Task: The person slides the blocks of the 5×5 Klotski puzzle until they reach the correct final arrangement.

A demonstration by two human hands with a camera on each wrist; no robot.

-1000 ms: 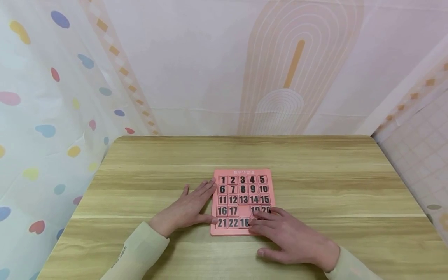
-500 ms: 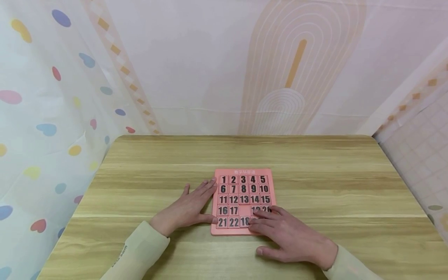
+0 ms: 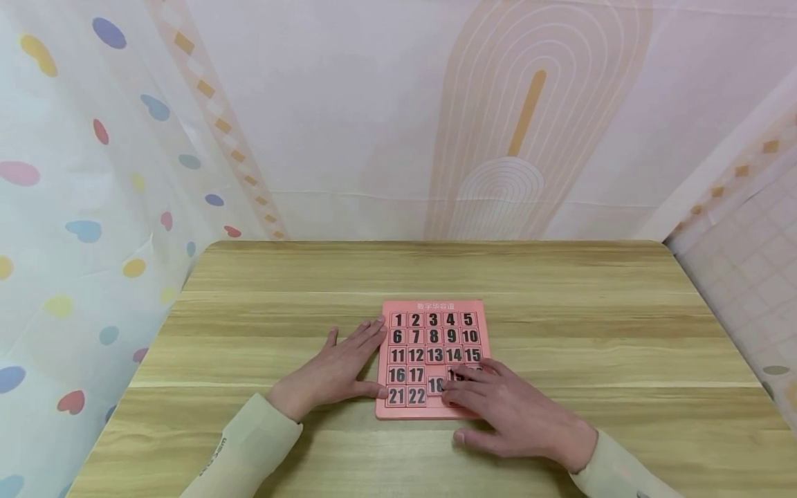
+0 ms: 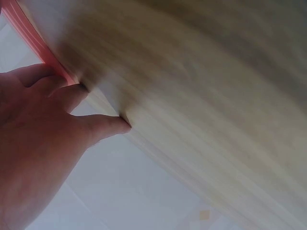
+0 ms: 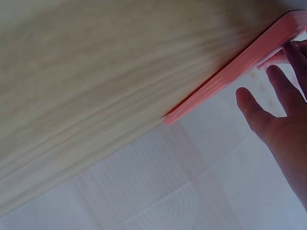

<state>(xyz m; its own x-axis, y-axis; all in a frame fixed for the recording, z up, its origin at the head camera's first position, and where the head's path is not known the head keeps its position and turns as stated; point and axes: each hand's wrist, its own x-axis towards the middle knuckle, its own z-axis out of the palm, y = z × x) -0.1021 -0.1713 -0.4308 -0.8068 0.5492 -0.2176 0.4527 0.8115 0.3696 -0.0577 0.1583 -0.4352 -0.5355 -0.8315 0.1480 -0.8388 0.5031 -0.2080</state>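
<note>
A pink number slide puzzle (image 3: 411, 413) lies flat on the table in the head view, with black numbers on square tiles. My left hand (image 3: 330, 371) rests against its left edge, fingers spread, thumb at the lower corner. Over the lower right tiles stretches my right hand (image 3: 513, 411), a fingertip touching the 18 tile (image 3: 435, 385). That tile sits between the fourth and bottom rows, right of tiles 17 and 22. Several tiles at the lower right are partly or wholly hidden by the right hand. The left wrist view shows the left fingers (image 4: 72, 96) at the pink frame.
A wood-grain table (image 3: 299, 277) carries the puzzle near its front. Behind it hangs a pale patterned curtain (image 3: 349, 138), and another with coloured spots (image 3: 99, 277) hangs on the left.
The 18 tile has slid up from the bottom row, partway into the gap in the row above. My right hand has shifted slightly up with it. My left hand stays in place.
</note>
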